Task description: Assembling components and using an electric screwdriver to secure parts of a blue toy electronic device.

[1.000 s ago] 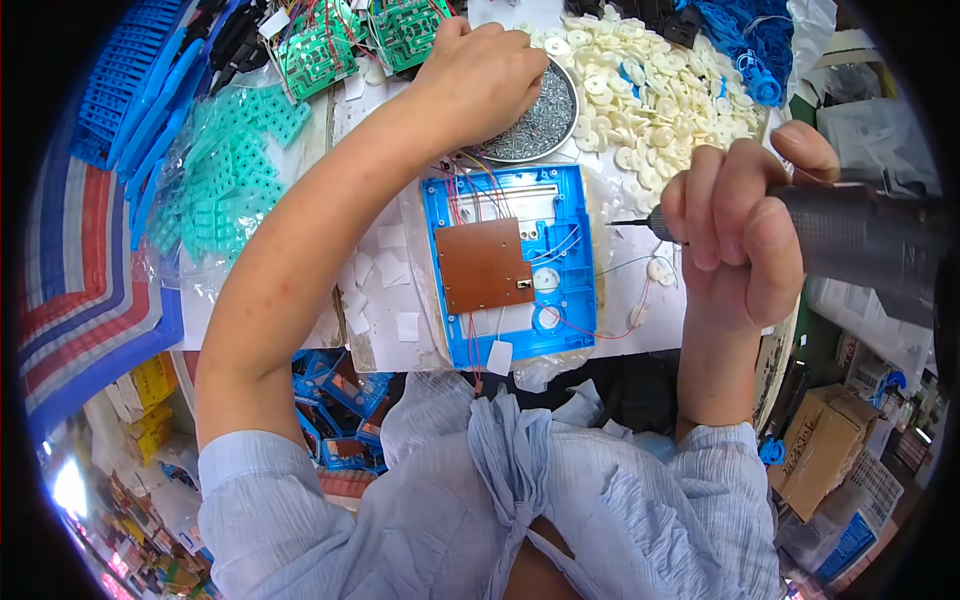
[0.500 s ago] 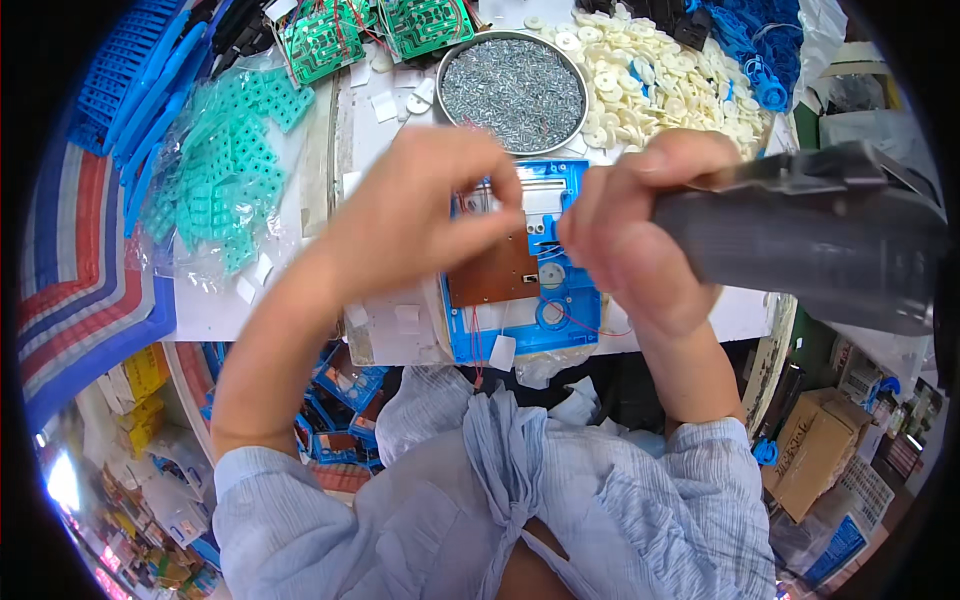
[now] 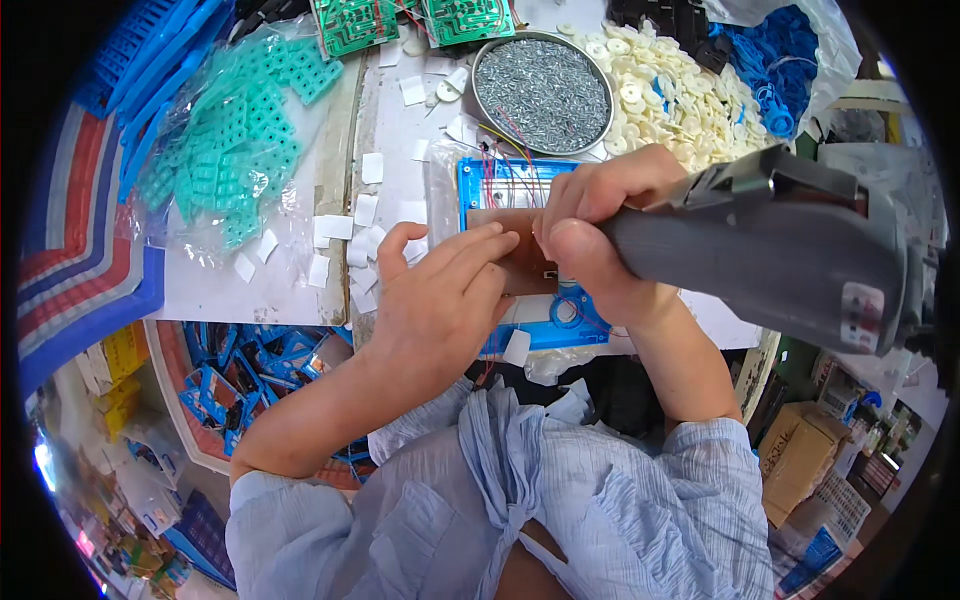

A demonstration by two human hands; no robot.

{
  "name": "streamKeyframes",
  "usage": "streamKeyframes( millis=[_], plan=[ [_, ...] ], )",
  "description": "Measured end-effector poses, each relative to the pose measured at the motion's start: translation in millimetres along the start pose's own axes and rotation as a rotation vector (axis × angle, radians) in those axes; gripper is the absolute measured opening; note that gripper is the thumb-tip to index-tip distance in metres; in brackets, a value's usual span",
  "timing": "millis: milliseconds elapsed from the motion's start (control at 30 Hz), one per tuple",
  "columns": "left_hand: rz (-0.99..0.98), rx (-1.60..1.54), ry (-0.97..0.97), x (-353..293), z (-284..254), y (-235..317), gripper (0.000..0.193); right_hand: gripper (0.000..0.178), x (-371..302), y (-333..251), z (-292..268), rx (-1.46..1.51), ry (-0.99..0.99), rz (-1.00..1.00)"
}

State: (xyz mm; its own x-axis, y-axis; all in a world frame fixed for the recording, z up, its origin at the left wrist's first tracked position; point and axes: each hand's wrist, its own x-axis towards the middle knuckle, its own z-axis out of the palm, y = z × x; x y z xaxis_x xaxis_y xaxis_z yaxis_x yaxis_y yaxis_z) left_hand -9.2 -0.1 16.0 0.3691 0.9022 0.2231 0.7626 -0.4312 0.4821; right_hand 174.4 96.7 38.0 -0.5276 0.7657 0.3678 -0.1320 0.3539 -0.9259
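Several blue plastic parts (image 3: 150, 60) are heaped at the upper left, above a striped sheet (image 3: 90, 200) in red, white and blue. Beside them, turquoise keypad pieces (image 3: 225, 160) are spread in clear plastic on the white worktop (image 3: 205, 290), and below its edge a basket (image 3: 180, 395) is filled with blue-cased units (image 3: 235, 375). Small white paper pieces (image 3: 333, 227) are scattered farther right, with green circuit boards (image 3: 355, 25) placed at the back. The left hand (image 3: 440, 300) is held palm down, its fingers loosely spread and their tips brought to the brown board (image 3: 525, 270); whether anything small is pinched there cannot be told. The brown board is laid over the blue casing (image 3: 560, 335), which is set near the front edge of the worktop, between and partly beneath the hands. Behind the casing, thin wires (image 3: 515, 150) are bunched, and a round dish (image 3: 477, 110) is filled with small metal screws (image 3: 540, 90). By the right hand (image 3: 610, 230) a dark power tool (image 3: 760, 260) is gripped, fingers wrapped around it above the casing; its tip is hidden. Cream discs (image 3: 690, 105) are piled behind, followed by blue coils (image 3: 775, 80) at the right.
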Motion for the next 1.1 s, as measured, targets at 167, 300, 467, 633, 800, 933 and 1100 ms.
streamKeyframes(
  millis=[167,300,467,633,800,933,1100],
  plan=[
    [-0.024,-0.058,0.028,2.1,0.4,2.4,0.021,0.031,-0.5,1.0,0.0,0.080,0.050,-0.004],
    [-0.014,-0.105,0.132,7.2,7.7,-5.2,0.017,0.039,8.6,-25.5,-0.8,0.336,0.065,-0.025],
    [-0.018,-0.274,0.233,14.2,13.2,1.1,0.015,0.043,-1.6,-40.4,-3.8,0.410,0.018,-0.059],
    [-0.002,-0.351,0.234,21.5,12.4,3.4,0.014,0.041,-6.4,-42.8,-6.7,0.459,0.027,-0.055],
    [0.076,-0.329,0.238,33.3,6.7,1.5,0.015,0.039,-3.4,-51.2,-17.5,0.511,0.047,-0.098],
    [0.104,-0.314,0.236,38.4,10.7,2.0,0.017,0.038,-5.5,-51.1,-20.3,0.477,0.051,-0.088],
    [0.224,-0.324,0.119,64.3,2.9,-4.9,0.014,0.042,-8.8,-46.3,-26.9,0.533,0.120,-0.112]
  ],
)
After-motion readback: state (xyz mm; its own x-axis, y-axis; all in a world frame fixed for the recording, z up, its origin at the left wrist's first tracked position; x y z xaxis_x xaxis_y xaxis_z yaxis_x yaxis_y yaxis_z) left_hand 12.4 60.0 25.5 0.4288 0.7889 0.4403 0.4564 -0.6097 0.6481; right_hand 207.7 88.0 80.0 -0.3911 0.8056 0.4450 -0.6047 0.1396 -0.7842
